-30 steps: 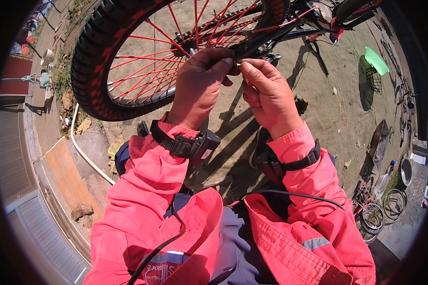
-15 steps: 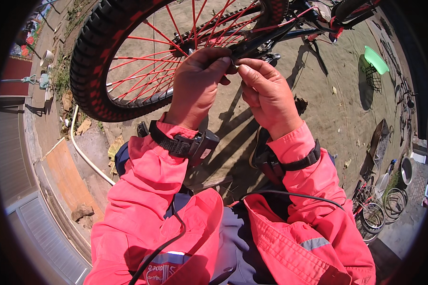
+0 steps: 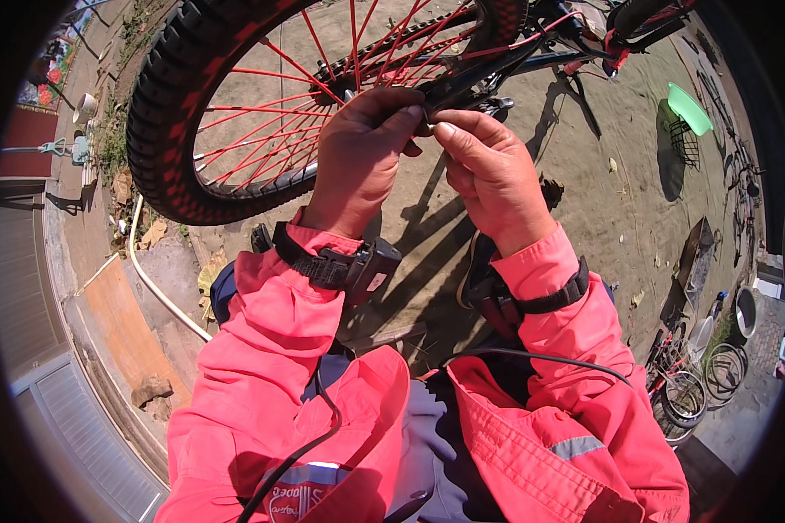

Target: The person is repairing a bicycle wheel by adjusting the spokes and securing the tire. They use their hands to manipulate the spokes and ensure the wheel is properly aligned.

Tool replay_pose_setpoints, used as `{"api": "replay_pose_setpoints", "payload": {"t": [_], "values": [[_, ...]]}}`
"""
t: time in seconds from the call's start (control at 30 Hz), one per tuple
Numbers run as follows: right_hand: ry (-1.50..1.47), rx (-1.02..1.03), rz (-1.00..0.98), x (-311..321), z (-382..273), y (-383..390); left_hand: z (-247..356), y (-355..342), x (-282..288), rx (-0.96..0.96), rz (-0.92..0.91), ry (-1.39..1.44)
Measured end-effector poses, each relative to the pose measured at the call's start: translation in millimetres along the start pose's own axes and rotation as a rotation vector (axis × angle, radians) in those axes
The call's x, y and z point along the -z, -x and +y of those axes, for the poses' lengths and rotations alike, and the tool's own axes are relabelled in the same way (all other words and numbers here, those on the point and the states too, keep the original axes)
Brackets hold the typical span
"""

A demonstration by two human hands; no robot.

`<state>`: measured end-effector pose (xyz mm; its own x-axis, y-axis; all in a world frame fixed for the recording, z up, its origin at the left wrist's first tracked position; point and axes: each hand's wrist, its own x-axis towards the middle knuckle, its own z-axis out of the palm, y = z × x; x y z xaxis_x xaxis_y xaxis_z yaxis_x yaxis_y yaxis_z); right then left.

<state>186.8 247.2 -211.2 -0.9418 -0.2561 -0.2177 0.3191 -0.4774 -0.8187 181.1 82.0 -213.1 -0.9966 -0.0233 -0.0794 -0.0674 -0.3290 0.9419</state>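
- A knobby black tyre [image 3: 161, 131] curves along the left of the wheel [image 3: 323, 96], whose red spokes [image 3: 262, 109] fan toward the hub. The wheel stands off the dirt ground [image 3: 584, 200], which likely keeps it free to work on.
- The left hand [image 3: 358, 157] is raised in front of the spokes near the hub, fingers curled shut and thumb pressed to forefinger, pinching a small part [image 3: 427, 129]. What that part is cannot be told; it is mostly hidden by the fingertips.
- The right hand [image 3: 493, 174] meets the left at that same spot, its fingertips closed on the part from the other side. Both hands seem to share the grip for fine control.
- Each wrist carries a black strap [image 3: 327, 266] over a pink sleeve [image 3: 262, 349].
- The dark frame [image 3: 488, 74] runs from just behind the fingers to the upper right.
- Farther right, well apart, a green basin [image 3: 689, 109] sits on the ground, with spare wheels [image 3: 689, 397] at the lower right.
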Motion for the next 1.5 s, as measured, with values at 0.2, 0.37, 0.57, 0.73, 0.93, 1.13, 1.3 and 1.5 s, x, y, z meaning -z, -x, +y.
{"api": "replay_pose_setpoints", "payload": {"t": [0.2,0.37,0.57,0.73,0.93,1.13,1.3,1.5], "values": [[0.000,0.004,0.010,-1,0,0,1,1,-2,0.003,0.011,-0.012],[-0.007,0.015,0.016,-2,0,0,1,1,-2,0.011,0.007,0.009],[0.015,0.066,0.043,-3,3,-1,-1,0,-3,0.002,0.012,-0.064],[0.018,0.106,0.065,-3,6,-3,-3,2,-3,-0.025,-0.021,-0.077],[0.016,0.142,0.059,-4,7,-9,1,5,-2,-0.039,-0.030,-0.088],[0.051,0.211,0.084,-10,15,-16,4,8,1,-0.068,-0.031,-0.125],[0.067,0.201,0.108,-11,17,-19,7,7,8,-0.029,-0.046,-0.185],[0.069,0.186,0.072,-15,18,-19,9,4,9,0.008,0.020,-0.125]]}}
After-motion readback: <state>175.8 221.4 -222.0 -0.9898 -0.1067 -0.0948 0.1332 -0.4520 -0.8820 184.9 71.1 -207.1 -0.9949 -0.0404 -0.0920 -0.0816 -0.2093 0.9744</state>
